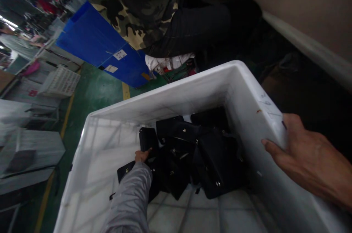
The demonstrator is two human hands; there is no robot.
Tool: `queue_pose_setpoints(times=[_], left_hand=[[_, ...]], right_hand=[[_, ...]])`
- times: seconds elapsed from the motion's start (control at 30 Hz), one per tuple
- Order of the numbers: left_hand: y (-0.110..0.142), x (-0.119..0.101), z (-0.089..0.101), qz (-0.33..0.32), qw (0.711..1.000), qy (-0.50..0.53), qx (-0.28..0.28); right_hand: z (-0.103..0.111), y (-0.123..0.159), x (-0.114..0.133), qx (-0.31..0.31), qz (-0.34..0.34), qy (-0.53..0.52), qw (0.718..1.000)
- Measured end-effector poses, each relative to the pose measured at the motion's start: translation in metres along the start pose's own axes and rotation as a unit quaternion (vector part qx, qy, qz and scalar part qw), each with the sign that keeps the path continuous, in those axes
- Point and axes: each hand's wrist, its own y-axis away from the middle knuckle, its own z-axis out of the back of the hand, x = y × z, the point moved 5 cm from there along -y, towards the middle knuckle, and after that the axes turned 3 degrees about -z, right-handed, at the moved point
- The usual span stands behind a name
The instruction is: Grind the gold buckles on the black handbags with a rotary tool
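Note:
Inside a deep white plastic bin (165, 95) lies a loose heap of black handbags (220, 163) with small gold-coloured metal fittings. My left hand (142, 155), in a grey sleeve, reaches down into the bin and is closed on a small black bag (147, 137) at the left side of the heap; its thumb lies across the bag and the other fingers are partly hidden. Just below that wrist, another black bag (126, 170) shows a gold emblem. My right hand (310, 152) is wrapped over the bin's right rim, its thumb on the inner side.
Beyond the bin, a person in a camouflage top (132, 2) sits close to its far edge. Blue panels (101, 42) with paper labels stand behind. Across the green floor (96, 86), white crates (62, 80) and workbenches line the left. Dark clutter fills the right.

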Motion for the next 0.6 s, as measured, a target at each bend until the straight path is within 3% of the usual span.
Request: queue_pose_setpoints(times=[0.1, 0.23, 0.4, 0.6], left_hand=[[0.011, -0.003, 0.002, 0.024, 0.999, 0.024, 0.013], [0.041, -0.031, 0.015, 0.035, 0.996, 0.081, 0.010], [0.100, -0.052, 0.069, 0.034, 0.985, 0.162, -0.050], [0.189, -0.037, 0.123, -0.050, 0.961, 0.243, -0.120]], right_hand=[[0.000, 0.000, 0.000, -0.002, 0.003, 0.008, 1.000], [0.003, 0.002, 0.003, -0.002, 0.018, 0.023, 1.000], [0.009, 0.006, 0.010, -0.005, 0.044, 0.033, 0.998], [-0.002, -0.001, -0.007, 0.003, 0.021, 0.052, 0.998]])
